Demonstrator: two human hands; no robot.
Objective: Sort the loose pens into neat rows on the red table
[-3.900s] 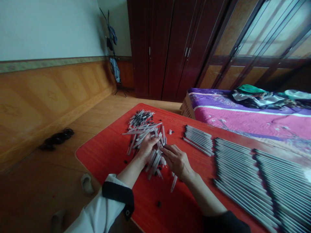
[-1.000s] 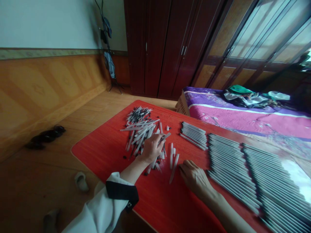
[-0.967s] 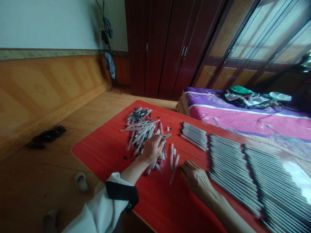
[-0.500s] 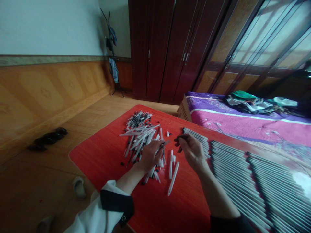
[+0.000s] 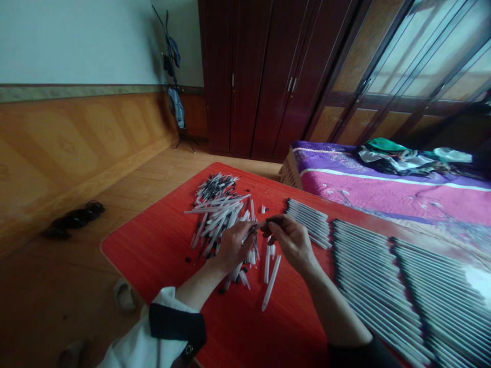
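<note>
My left hand (image 5: pixel 233 245) is closed around a translucent pen barrel (image 5: pixel 261 225), whose end pokes out past the fingertips. Against that end, my right hand (image 5: pixel 289 237) pinches a small dark pen part, mostly hidden by the fingers. Beside and beyond my left hand spreads a heap of loose clear pen barrels (image 5: pixel 222 217). Dark and clear small pen pieces (image 5: pixel 217 186) are piled at its far end. Below the hands, a few clear tubes lie apart, one pen barrel (image 5: pixel 271 283) nearest me.
On the red table (image 5: pixel 153 230), pens with dark ends lie in neat rows: a short row (image 5: pixel 309 222), a longer row (image 5: pixel 372 276) and another (image 5: pixel 448 296) at the right. A bed (image 5: pixel 356 191) stands beyond the table's right side. Shoes (image 5: pixel 125 296) are on the floor at left.
My right hand has moved left, bringing its dark part up to the barrel end in my left hand. The hands were a little apart before.
</note>
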